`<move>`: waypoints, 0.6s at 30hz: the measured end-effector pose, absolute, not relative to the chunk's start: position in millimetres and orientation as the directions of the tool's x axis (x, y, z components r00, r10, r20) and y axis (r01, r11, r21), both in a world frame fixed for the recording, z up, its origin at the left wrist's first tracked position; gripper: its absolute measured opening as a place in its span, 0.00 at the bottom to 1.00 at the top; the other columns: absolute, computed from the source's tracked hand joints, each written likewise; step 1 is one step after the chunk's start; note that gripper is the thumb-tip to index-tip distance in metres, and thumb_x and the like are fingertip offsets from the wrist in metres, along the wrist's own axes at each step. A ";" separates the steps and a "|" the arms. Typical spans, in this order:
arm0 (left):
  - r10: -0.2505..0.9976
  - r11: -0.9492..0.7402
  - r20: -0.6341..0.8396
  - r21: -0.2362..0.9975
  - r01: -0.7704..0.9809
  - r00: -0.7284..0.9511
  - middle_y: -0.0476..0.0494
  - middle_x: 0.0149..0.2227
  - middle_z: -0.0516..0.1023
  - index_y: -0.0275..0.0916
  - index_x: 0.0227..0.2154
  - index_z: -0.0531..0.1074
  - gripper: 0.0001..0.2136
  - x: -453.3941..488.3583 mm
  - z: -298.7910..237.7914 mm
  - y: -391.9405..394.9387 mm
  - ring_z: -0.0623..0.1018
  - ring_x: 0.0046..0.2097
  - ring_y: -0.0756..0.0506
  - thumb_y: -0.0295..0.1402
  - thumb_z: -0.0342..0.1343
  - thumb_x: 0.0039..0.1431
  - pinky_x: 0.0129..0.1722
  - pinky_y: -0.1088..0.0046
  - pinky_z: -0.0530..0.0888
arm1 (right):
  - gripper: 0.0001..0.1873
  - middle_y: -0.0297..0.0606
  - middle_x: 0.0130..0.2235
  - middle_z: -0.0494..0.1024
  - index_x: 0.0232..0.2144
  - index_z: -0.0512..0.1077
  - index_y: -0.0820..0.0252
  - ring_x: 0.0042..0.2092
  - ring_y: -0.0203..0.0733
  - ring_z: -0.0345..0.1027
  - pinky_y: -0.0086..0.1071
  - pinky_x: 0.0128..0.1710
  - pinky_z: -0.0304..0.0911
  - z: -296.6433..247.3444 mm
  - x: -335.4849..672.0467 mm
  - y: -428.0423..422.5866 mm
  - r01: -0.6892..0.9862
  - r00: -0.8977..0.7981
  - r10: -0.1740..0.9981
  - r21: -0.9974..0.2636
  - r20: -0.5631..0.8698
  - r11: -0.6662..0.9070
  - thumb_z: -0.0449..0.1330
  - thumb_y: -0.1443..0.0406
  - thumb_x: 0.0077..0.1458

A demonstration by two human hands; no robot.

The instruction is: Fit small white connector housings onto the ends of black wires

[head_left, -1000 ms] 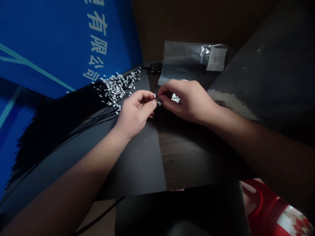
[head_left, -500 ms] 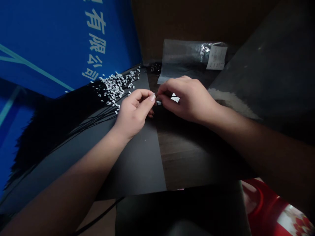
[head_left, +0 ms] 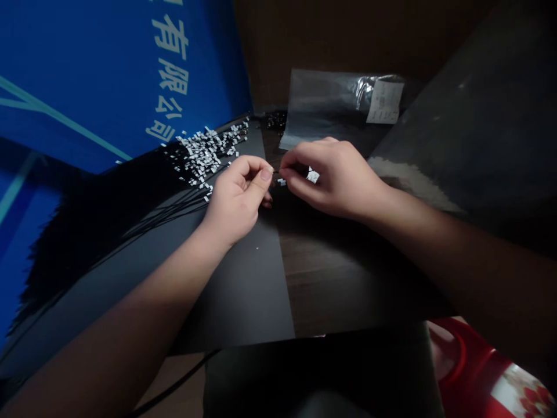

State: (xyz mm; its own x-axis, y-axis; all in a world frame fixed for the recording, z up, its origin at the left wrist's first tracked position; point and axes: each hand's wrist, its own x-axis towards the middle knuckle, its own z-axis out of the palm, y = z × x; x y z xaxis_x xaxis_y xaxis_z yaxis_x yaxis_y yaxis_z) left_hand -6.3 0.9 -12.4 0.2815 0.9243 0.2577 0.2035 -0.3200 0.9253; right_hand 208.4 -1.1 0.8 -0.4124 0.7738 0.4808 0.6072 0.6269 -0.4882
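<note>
My left hand (head_left: 241,194) pinches with thumb and forefinger at the centre of the view, its other fingers curled. Just to its right, my right hand (head_left: 333,174) pinches too, fingertips almost meeting the left ones. A short stretch of thin dark wire (head_left: 277,172) spans the small gap between them; its ends are hidden in the fingers. Below the gap shows a small white connector (head_left: 281,182); whether it belongs to this wire I cannot tell. More small white pieces (head_left: 312,174) show behind my right thumb. Left of my hands lies a big bundle of black wires with white connectors (head_left: 204,154).
A clear plastic bag with a white label (head_left: 385,101) lies behind my hands, small dark parts (head_left: 275,120) beside it. A pale heap (head_left: 413,177) sits at right by a large translucent sheet (head_left: 470,110). A blue panel (head_left: 87,58) stands at left, over the grey mat (head_left: 243,290).
My fingertips have shifted very slightly, the left thumb rolling a little on its pinch. Both hands keep the same place, and the things around them have not moved.
</note>
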 end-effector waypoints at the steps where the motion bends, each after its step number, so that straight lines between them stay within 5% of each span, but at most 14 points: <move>1: 0.926 -0.317 0.257 0.927 0.200 0.278 0.50 0.32 0.75 0.43 0.40 0.73 0.13 -6.1 -12.2 0.8 0.76 0.29 0.50 0.46 0.66 0.71 0.32 0.73 0.79 | 0.08 0.38 0.36 0.84 0.40 0.80 0.58 0.38 0.45 0.76 0.38 0.45 0.62 0.4 208.4 -0.7 0.602 -0.416 0.772 -0.491 0.480 0.630 0.60 0.66 0.63; 18: 0.934 -0.300 0.233 0.924 0.239 0.271 0.49 0.31 0.77 0.43 0.40 0.74 0.15 -5.3 -9.1 -0.9 0.79 0.31 0.48 0.48 0.67 0.70 0.34 0.71 0.80 | 0.06 0.38 0.34 0.81 0.37 0.77 0.60 0.34 0.41 0.70 0.34 0.37 0.58 -3.8 205.3 -1.8 0.510 -0.426 0.773 -0.581 0.471 0.635 0.59 0.67 0.62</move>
